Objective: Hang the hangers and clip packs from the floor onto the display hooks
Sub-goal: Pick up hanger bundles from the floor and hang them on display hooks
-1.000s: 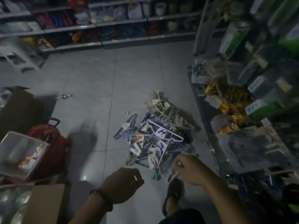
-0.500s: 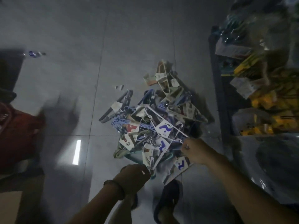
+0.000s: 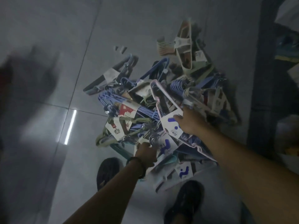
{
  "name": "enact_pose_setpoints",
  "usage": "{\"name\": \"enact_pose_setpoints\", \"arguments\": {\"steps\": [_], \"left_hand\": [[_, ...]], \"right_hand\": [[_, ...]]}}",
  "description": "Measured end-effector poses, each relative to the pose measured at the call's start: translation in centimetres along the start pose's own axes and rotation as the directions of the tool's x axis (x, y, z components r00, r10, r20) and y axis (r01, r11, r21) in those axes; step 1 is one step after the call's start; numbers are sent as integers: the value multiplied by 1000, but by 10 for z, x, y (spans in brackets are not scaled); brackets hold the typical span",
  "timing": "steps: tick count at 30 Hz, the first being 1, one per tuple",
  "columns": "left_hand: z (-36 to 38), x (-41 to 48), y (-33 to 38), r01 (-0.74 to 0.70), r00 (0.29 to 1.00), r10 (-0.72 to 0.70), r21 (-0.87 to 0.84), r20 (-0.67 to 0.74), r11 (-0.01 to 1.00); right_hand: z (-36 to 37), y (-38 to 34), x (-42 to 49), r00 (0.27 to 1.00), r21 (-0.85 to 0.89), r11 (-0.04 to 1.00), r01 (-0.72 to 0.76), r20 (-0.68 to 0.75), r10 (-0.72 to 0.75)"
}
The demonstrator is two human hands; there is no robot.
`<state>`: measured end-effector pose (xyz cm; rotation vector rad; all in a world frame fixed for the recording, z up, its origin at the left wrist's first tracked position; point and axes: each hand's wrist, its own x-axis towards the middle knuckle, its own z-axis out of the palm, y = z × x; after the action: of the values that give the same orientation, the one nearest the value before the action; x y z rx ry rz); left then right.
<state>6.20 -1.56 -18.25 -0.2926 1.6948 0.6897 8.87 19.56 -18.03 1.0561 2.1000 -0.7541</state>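
A tangled pile of hanger packs (image 3: pixel 161 101) in blue, cream, pink and grey, with white and red paper labels, lies on the grey tiled floor (image 3: pixel 113 21). My right hand (image 3: pixel 189 122) is on top of the pile and grips a pink hanger pack (image 3: pixel 163 97) at its white card with blue marks. My left hand (image 3: pixel 145 153), with a dark wristband, holds a pack at the pile's near edge, by a cluster of metal hooks (image 3: pixel 150 135). No display hooks are in view.
The dark base of a shelf unit (image 3: pixel 258 78) runs along the right, with blurred goods (image 3: pixel 288 46) above it. My two dark shoes (image 3: pixel 108 172) (image 3: pixel 186 199) stand just before the pile. Small loose pieces (image 3: pixel 120 49) lie on the tiles beyond it.
The view has tilted down and come closer to the pile. Both hands have reached forward into it, the right one up onto the pink pack's card.
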Motion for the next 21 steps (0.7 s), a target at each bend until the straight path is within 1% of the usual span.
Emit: {"name": "enact_pose_setpoints", "arguments": {"steps": [1, 4, 6, 7, 9, 11, 12, 14, 15, 16, 17, 18, 19, 21], "left_hand": [[8, 7, 0, 12, 1000, -14, -91, -17, 996], [26, 24, -4, -23, 994, -2, -229, -110, 973], [32, 27, -7, -72, 980, 8, -314, -201, 947], [32, 25, -8, -101, 969, 16, -337, -247, 936], [31, 19, -5, -191, 950, 58, -425, -305, 885], [24, 8, 5, -271, 940, 105, -524, -325, 808], [17, 3, 10, -314, 923, 133, -511, -360, 800], [-1, -8, 18, -408, 872, 244, -356, -425, 841], [-11, -12, 19, -435, 857, 310, -257, -412, 863], [-21, -16, 20, -454, 854, 365, -189, -370, 871], [-30, -21, 22, -456, 865, 391, -167, -315, 874], [-39, -24, 24, -441, 885, 392, -186, -251, 878], [-46, -26, 25, -412, 907, 379, -202, -184, 888], [-55, -23, 29, -372, 928, 360, -176, -100, 911]], "right_hand": [[7, 4, 8, 1000, 3, 1000, -6, -7, 6], [17, 11, 17, 998, 46, 999, 5, -59, -2], [18, 14, 12, 993, 137, 989, 48, -115, -32], [18, 16, 6, 988, 222, 971, 86, -145, -54], [19, 16, -12, 976, 444, 883, 156, -209, -67], [22, 16, -34, 970, 635, 751, 183, -240, -34], [25, 17, -45, 974, 681, 713, 166, -225, -12], [31, 26, -62, 992, 704, 706, 74, -122, 18], [32, 32, -69, 999, 713, 701, 20, -49, 21], [33, 38, -75, 1000, 744, 668, -19, 10, 18], [35, 44, -81, 999, 789, 614, -38, 37, 15], [37, 48, -86, 1000, 811, 585, -22, 7, 27], [40, 50, -94, 994, 779, 626, 25, -85, 66], [50, 52, -105, 938, 586, 807, 68, -313, 148]]}}
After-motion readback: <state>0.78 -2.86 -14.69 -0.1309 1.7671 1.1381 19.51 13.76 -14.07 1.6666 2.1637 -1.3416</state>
